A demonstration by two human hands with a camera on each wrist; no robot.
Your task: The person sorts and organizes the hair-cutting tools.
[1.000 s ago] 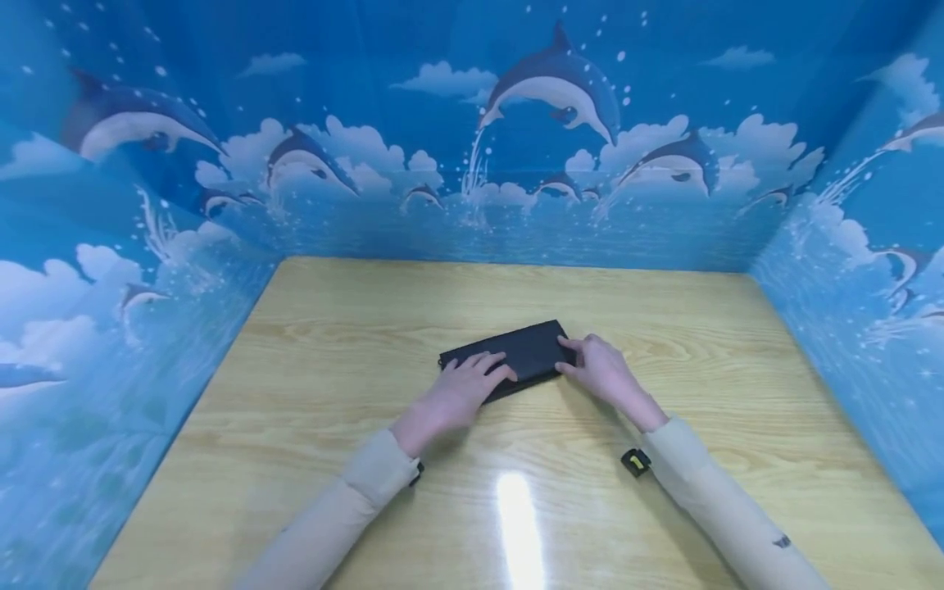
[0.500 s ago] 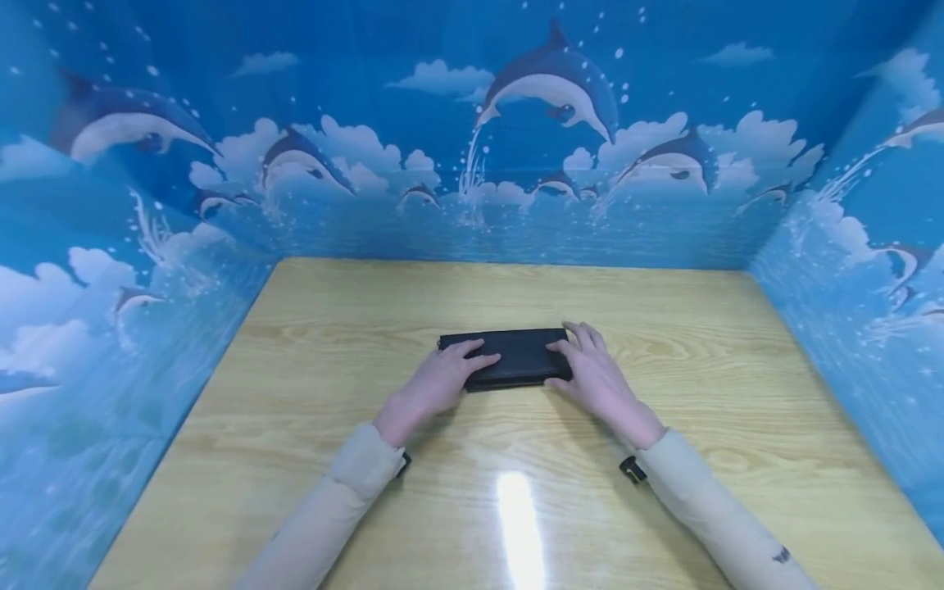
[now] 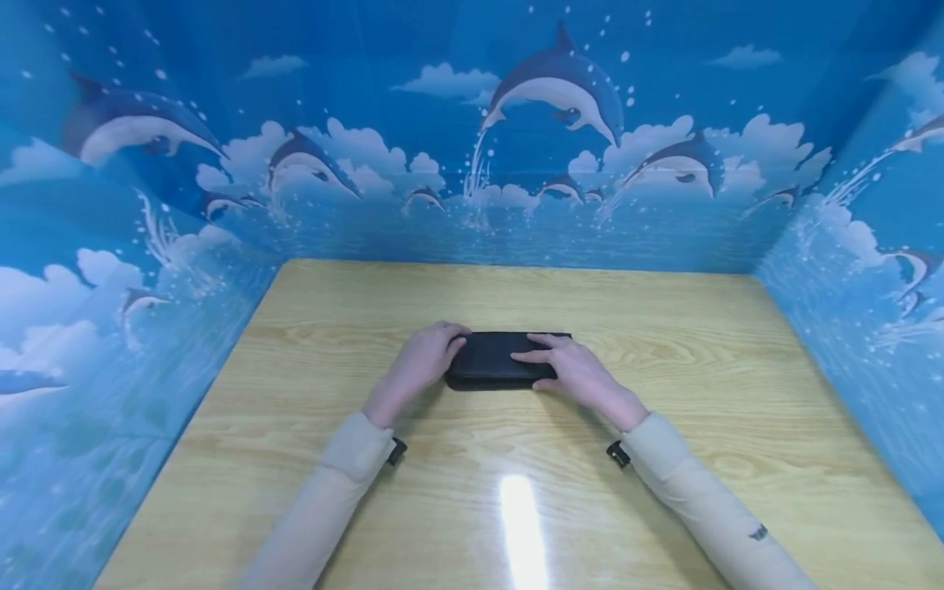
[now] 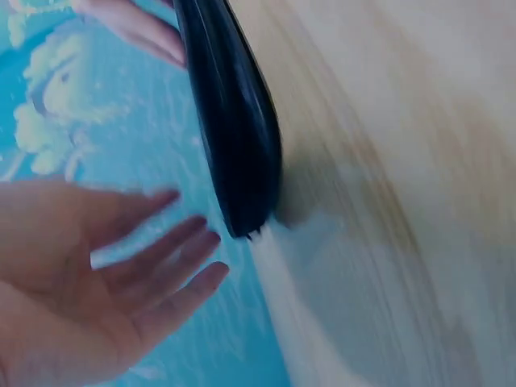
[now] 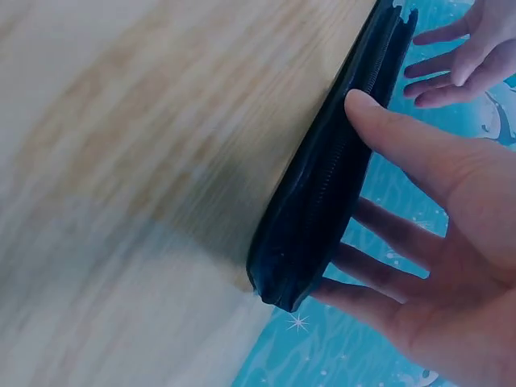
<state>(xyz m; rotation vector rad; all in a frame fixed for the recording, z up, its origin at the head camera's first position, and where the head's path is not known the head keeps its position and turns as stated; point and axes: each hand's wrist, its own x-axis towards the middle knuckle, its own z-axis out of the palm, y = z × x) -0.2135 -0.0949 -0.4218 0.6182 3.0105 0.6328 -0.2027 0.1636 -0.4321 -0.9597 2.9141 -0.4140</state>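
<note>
A long black zip wallet lies level across the wooden table, its zip along the edge facing the person. My right hand is over its right end: the thumb presses the zipped edge while the other fingers lie on the top face. At the opposite end is my left hand, fingers stretched and spread. In the left wrist view, the left fingertips sit just short of the wallet's end, with a small gap between.
A pale wood-grain table carries the wallet, with a bright light reflection in front. Blue dolphin-print sheets stand along its back and sides. Dark wrist straps show at both beige sleeves.
The wallet has turned from a slant to level with the table's back edge. My left hand has moved from its top to its left end; my right hand reaches further over it.
</note>
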